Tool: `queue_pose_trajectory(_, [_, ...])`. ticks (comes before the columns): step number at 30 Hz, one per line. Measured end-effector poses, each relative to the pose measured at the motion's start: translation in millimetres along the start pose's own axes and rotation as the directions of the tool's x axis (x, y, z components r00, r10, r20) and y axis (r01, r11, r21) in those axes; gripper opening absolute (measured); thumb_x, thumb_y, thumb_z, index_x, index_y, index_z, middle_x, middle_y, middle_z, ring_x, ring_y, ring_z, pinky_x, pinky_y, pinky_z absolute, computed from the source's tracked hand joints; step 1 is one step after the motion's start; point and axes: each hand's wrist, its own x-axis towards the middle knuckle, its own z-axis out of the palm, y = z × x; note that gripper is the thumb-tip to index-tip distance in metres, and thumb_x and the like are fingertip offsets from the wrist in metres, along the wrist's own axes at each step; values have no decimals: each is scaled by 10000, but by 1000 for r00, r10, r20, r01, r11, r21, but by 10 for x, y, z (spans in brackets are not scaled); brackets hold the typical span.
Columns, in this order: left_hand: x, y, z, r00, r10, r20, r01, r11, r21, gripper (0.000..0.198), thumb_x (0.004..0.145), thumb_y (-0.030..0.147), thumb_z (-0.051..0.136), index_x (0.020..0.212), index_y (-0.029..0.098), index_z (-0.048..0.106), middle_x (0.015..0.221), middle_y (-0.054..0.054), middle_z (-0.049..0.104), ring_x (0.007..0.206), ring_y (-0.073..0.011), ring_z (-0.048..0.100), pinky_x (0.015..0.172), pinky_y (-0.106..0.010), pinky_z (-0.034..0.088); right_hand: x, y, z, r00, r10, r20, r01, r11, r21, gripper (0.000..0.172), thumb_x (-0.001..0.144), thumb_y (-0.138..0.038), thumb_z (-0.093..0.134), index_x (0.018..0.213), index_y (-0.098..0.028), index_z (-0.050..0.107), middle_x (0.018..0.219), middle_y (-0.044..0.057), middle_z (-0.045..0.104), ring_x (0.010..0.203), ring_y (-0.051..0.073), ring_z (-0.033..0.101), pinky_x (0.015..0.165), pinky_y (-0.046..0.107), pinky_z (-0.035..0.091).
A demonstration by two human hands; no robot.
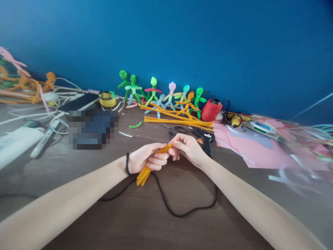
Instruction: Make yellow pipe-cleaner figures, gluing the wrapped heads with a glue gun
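Observation:
My left hand (149,158) is wrapped round a bundle of orange-yellow pipe cleaners (143,175), whose loose ends stick out below the palm toward me. With thumb and fingers pinched, my right hand (186,149) grips the upper tip of the same bundle, close against my left fingertips. More orange-yellow pipe cleaners (177,121) lie in a loose pile beyond my hands. Behind that pile, several little figures of twisted pipe cleaner (154,91) in different colours stand along the blue wall.
A black glue gun (206,139) and black scissors (177,131) lie just past my right hand. The black cord (177,214) loops under my hands. Pink sheets (249,149) spread to the right. A dark phone (78,102), a yellow tape roll (107,99) and white cables sit left.

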Motion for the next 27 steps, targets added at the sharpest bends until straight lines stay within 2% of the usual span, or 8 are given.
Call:
queue_pose_trajectory(6, [-13,-11,33,1000,17,-8,-16,988,156,272,863,225,337,865,102,580,499,85,186,375,-30,73,297,-118,119,-7,10,-2,1000,-16,9,16,1000,-24,205,764,-330,604,726,-147,520,464,-48,559,377,63,503,377,164,372])
queue_pose_trajectory(9, [-20,-17,37,999,32,-4,-30,978,208,255,863,225,347,856,107,573,499,88,170,381,-33,78,299,-113,131,-2,15,13,1000,-23,13,24,999,-39,190,776,-323,590,737,-152,518,461,-44,564,377,62,488,374,163,344])
queue_pose_trajectory(14, [-1,-38,49,998,63,-23,-57,982,178,233,860,236,348,666,155,449,490,89,179,371,-31,96,296,-108,158,14,16,30,999,-22,-45,20,999,-41,199,758,-341,601,781,-148,562,517,-26,590,386,71,500,379,179,350])
queue_pose_trajectory(18, [32,-65,68,993,103,-64,-93,985,143,239,849,190,319,619,166,380,482,82,222,361,-31,144,300,-108,198,26,-2,21,996,-13,-83,18,998,65,275,785,-403,538,828,-138,598,555,-14,578,428,82,525,391,186,355])
queue_pose_trajectory(21, [52,-89,74,985,143,-94,-130,983,132,230,841,166,313,622,166,384,472,72,276,365,-37,204,321,-113,246,28,-22,16,998,4,-60,3,994,112,308,793,-412,513,826,-123,614,566,0,576,439,86,525,394,190,349])
queue_pose_trajectory(27, [65,-133,76,974,206,-92,-191,971,145,238,862,233,339,650,163,422,504,48,364,413,-58,343,403,-162,344,14,-23,2,999,40,3,-40,998,57,224,754,-330,601,874,-142,625,598,-8,591,463,69,502,439,188,357])
